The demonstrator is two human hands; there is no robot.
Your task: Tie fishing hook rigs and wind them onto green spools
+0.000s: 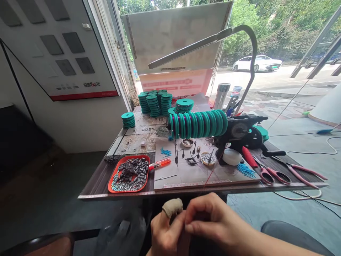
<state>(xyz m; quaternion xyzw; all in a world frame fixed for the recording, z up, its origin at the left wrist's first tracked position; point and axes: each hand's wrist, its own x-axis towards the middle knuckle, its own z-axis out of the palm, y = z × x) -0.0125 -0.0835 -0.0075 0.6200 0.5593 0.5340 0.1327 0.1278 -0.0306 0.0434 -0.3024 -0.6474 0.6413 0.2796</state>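
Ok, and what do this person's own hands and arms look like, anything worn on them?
The left hand wears no glove, but a beige wrap covers one finger. The right hand is gloveless too, and no sleeve shows on the right forearm.

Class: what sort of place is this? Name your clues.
Probably a small streetside workshop: teal discs on a hand-cranked device, a red tray of small parts, and pliers beside scissors.
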